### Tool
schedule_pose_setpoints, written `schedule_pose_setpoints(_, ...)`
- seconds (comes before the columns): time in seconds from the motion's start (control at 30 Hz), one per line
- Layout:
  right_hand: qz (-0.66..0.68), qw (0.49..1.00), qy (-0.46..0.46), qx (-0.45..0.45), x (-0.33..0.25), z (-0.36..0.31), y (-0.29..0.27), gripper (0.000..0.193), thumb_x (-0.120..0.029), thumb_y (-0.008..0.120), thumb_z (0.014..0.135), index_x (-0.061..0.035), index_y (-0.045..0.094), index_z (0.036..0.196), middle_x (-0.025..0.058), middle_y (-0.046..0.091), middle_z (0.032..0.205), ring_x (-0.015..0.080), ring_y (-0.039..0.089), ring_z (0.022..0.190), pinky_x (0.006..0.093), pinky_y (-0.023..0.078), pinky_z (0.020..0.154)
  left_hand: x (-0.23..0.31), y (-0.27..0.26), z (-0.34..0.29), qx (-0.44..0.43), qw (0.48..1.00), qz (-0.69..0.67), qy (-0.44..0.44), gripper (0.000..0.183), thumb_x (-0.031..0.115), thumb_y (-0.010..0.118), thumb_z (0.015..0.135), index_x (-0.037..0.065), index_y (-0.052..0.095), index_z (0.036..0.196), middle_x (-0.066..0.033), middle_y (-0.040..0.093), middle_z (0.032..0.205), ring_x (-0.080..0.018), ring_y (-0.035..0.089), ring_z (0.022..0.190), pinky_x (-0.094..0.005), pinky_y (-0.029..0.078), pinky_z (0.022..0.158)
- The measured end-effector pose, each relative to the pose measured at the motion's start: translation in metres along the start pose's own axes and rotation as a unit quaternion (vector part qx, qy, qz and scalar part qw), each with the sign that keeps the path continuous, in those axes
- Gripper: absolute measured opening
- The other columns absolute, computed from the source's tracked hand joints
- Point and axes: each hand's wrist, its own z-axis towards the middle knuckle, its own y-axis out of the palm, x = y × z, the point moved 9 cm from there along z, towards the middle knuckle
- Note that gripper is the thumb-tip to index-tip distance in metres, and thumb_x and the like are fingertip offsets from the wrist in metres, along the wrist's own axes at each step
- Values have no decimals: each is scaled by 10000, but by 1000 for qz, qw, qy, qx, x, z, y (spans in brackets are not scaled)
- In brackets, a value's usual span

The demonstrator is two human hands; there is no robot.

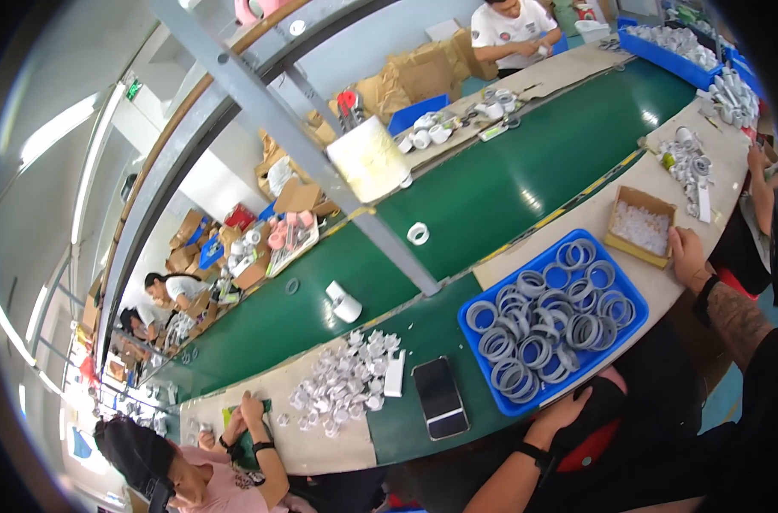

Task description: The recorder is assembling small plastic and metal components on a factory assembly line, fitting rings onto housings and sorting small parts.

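1. Sitting at the lower left of the frame, a co-worker in pink [222, 480] bends over the table with both hands raised close together.
2. Right of that co-worker, a heap of small white parts [342, 385] covers pale board, with a white bar [395, 374] at its right edge. Above the heap, a white pipe fitting [346, 306] lies on the green belt [491, 184].
3. At lower centre, a dark phone [441, 398] lies just left of a blue tray [507, 280], which is filled with grey rings [547, 321].
4. Below the tray's lower edge, the person's left hand [564, 412] rests by dark cloth, its fingers close together; whether they grip anything cannot be told.
5. Right of centre, just beyond the tray's upper right corner, a brown box [635, 250] holds small translucent pieces [641, 224].
6. At the box's right edge, the person's right hand [687, 256] has its fingers bent against the side, seemingly touching it; whether it pinches the wall cannot be told.
7. Toward the upper right, assorted white and grey parts [688, 162] lie on the pale table surface, below a blue bin [662, 62].
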Motion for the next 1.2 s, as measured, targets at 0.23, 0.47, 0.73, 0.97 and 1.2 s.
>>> schedule_pose_setpoints(0.23, -32, 999, 25, 6, -15, 2, -38, 459, -357, 556, 1115, 4, 700, 871, 256, 696, 874, 448, 634, 804, 556, 473, 771, 1, 21, 6, 107, 990, 58, 76, 729, 586, 551, 1106, 65, 550, 1616, -290, 482, 1691, -472, 415, 1592, -514, 303, 1337)
schedule_pose_setpoints(0.47, -20, 999, 33, -31, -30, -20, -1, 543, -521, 592, 1061, -43, 813, 929, 271, 768, 941, 493, 723, 965, 589, 565, 944, -52, 37, -28, -19, 997, 39, -63, 836, 669, 416, 1126, 6, 536, 1621, -304, 489, 1676, -489, 417, 1583, -506, 323, 1315)
schedule_pose_setpoints(0.73, -70, 997, 3, 26, -12, -16, -62, 564, -503, 563, 1084, -52, 715, 782, 230, 731, 826, 476, 690, 846, 576, 537, 812, -16, 49, 4, -85, 995, 11, -60, 868, 674, 401, 1132, -55, 561, 1575, -339, 499, 1649, -509, 444, 1552, -509, 329, 1301)
schedule_pose_setpoints(0.97, -56, 998, 7, 40, 3, -16, -57, 535, -480, 603, 1068, -46, 731, 783, 228, 719, 805, 460, 681, 836, 573, 530, 818, -43, 78, 11, -130, 988, 21, -79, 885, 679, 380, 1143, -60, 522, 1608, -327, 447, 1695, -493, 364, 1609, -484, 269, 1337)
schedule_pose_setpoints(1.2, -49, 998, -1, 45, -5, -20, -67, 513, -463, 612, 1066, -53, 685, 766, 200, 710, 804, 442, 650, 821, 557, 505, 831, -57, 90, 19, -122, 992, 5, -13, 851, 641, 439, 1156, -31, 437, 1678, -283, 386, 1756, -442, 325, 1650, -441, 255, 1351)
